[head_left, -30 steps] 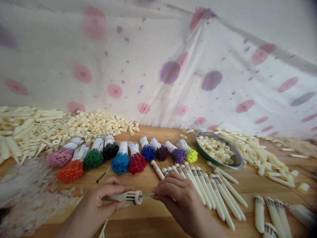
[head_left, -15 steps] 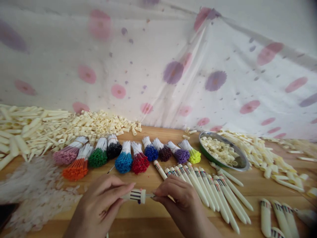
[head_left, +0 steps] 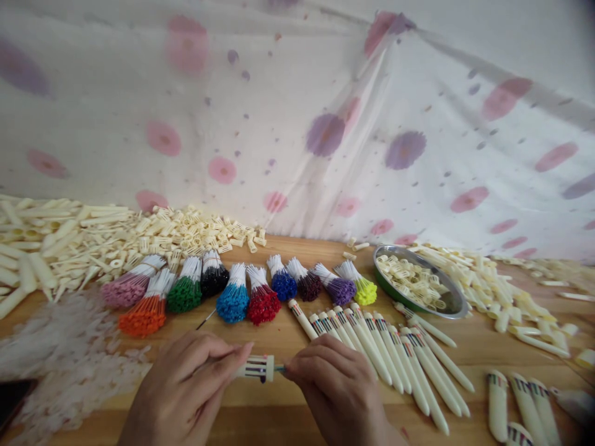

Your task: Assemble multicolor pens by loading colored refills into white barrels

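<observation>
My left hand pinches a cream multicolour pen, its slotted end pointing right. Thin dark strips show in the slots. My right hand has thumb and fingers closed on a thin pen refill, and a bit of blue shows between my fingertips and the pen's open end. How far the refill reaches inside is hidden. Just beyond my hands lie bundles of refills with coloured ends, among them a light blue bundle and a red bundle. One loose dark refill lies beside the light blue bundle.
Several assembled pens lie in a slanted row to the right. Behind them stands a metal bowl of slotted cream parts. Cream pen parts are heaped at the back left, above small clear pieces. A dark object sits at the left edge.
The refill at the pen's end now shows blue where a pale stretch showed before. My right hand has shifted very slightly left. My left hand holds the pen in nearly the same place.
</observation>
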`<state>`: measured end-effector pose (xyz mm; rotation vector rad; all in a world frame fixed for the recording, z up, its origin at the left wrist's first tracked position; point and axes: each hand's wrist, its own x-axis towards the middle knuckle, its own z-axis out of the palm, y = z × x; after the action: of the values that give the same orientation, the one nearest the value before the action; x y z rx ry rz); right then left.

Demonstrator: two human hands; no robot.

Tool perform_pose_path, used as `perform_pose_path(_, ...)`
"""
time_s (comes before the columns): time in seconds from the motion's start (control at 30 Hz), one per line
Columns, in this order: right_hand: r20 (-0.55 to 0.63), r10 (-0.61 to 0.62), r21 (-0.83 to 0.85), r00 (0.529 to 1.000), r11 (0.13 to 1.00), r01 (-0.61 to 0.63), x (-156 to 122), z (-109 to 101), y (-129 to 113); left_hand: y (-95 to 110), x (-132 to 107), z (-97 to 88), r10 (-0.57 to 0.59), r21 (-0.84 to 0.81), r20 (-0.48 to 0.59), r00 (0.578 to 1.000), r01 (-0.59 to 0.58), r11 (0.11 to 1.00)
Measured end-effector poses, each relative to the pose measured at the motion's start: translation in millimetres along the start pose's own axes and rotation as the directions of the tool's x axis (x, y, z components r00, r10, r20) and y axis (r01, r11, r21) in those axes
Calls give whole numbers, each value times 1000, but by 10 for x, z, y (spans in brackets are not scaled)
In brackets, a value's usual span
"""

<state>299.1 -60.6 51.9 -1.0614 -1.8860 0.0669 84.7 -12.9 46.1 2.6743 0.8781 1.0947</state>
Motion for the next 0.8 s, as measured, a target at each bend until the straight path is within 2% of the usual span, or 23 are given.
perform_pose_path(0.23, -32, -146, -86, 989, 986, 143, 9, -31, -10, 58, -8, 2, -43, 19, -61, 997, 44, 999)
perform_pose_path(0.53, -6, -198, -102, 980, 975, 196, 21, -97, -18, 56, 35, -2, -83, 17, -142, 986, 86, 996)
perform_pose_path(0.63, 21, -113, -125, 993, 986, 115, 23, -114, 52, 35, 46, 7, -107, 33, -153, 982, 114, 993)
perform_pose_path(0.7, 38, 20, -155, 999, 988, -14, 20, -104, 132, 6, 51, 10, -137, 37, -168, 976, 145, 989)
perform_pose_path(0.8, 71, 212, -169, 975, 966, -198, 1, -53, 240, -34, 55, 5, -194, 18, -194, 962, 201, 979)
